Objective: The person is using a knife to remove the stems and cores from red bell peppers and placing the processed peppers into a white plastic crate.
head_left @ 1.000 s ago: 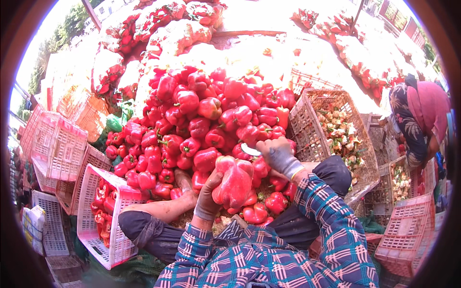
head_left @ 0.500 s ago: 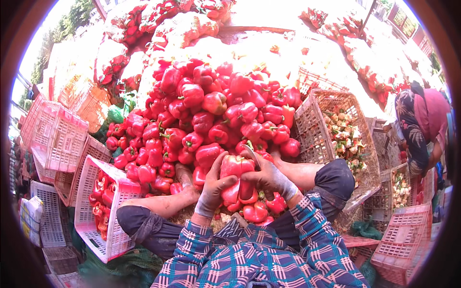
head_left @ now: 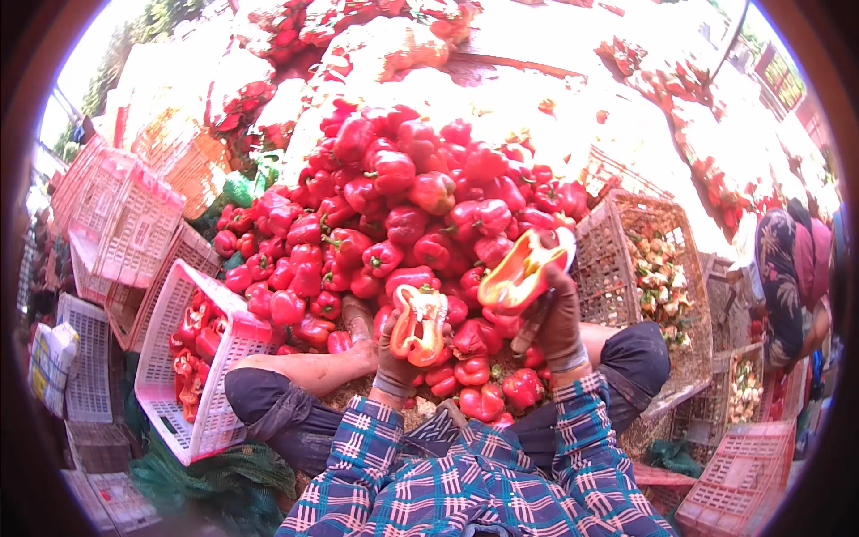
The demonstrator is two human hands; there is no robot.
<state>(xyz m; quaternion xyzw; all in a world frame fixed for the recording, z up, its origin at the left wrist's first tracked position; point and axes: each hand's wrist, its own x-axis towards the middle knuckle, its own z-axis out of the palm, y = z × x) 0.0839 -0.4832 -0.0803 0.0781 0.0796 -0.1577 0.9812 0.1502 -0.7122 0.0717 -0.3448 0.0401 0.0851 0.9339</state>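
Split since half a second ago, the pepper is now two halves held apart above the person's lap. Left hand (head_left: 394,358), gloved, is clamped on the left half (head_left: 418,324), its glossy red skin framing an orange, hollow inside. Right hand (head_left: 557,315), also gloved, is closed on the right half (head_left: 519,277), cupped open side up, with a knife (head_left: 565,249) blade showing pale behind it. Just beyond lies the pile (head_left: 403,206) of smooth, blocky red peppers. At the pile's left edge a white lattice crate (head_left: 192,394) holds more peppers; at its right edge stands a woven basket (head_left: 626,268) of pale scraps.
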